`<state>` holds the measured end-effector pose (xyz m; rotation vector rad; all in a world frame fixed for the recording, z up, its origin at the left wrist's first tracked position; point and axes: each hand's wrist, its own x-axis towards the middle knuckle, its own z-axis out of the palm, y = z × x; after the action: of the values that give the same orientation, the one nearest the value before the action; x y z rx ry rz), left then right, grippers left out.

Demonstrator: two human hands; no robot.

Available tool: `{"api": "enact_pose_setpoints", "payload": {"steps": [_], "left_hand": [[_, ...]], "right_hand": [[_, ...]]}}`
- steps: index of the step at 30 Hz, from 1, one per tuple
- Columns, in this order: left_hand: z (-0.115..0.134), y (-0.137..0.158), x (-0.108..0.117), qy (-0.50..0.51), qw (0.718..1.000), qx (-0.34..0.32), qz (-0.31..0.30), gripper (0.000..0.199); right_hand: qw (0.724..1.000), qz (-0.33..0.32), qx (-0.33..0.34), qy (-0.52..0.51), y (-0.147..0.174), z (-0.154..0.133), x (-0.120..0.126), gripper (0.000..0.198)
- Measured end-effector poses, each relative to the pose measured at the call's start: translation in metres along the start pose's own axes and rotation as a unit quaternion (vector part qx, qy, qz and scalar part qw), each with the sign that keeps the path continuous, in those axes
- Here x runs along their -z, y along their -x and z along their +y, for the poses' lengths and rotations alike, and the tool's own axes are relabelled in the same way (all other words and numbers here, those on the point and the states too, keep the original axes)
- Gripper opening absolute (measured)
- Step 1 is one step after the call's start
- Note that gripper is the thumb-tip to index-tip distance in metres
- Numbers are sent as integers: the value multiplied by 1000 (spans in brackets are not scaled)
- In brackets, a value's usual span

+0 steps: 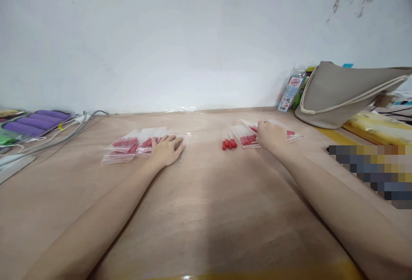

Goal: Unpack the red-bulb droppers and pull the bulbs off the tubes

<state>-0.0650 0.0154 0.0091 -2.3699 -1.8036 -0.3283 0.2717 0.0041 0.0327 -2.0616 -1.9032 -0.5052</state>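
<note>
Several loose red-ended droppers (229,143), just left of my curled right hand (273,136), whose grip I cannot tell, could roll across the surface (193,211) if it nudges them, my left hand (167,150) spread over bags (144,148).

Bright wall (161,35), soft shadow on the tabletop (174,215) — right edge partly pixelated.

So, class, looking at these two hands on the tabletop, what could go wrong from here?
The loose red-ended droppers might roll or scatter if the right hand brushes them.
The overlapping clear bags could slide if the left hand, resting on the pile's edge, shifts.
</note>
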Motion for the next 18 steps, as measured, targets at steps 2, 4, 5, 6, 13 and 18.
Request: {"api": "enact_pose_setpoints", "payload": {"steps": [2,4,5,6,13,18], "left_hand": [[2,0,0,0,1000,1,22,41],[4,1,2,-11,998,-6,58,38],[6,1,3,-19,997,-16,74,36],[8,2,3,-27,996,-28,84,34],[13,1,5,-37,996,-1,86,37],[9,0,3,-18,995,52,85,40]], "right_hand": [[994,70,-37,-79,-4,1,0,23],[972,132,-74,-182,-8,-1,-1,23],[956,156,-83,-234,-9,-3,-1,22],[938,174,-83,-289,-9,-6,0,20],[836,146,54,-527,26,-62,2,15],[856,93,215,-460,60,-94,0,4]]}}
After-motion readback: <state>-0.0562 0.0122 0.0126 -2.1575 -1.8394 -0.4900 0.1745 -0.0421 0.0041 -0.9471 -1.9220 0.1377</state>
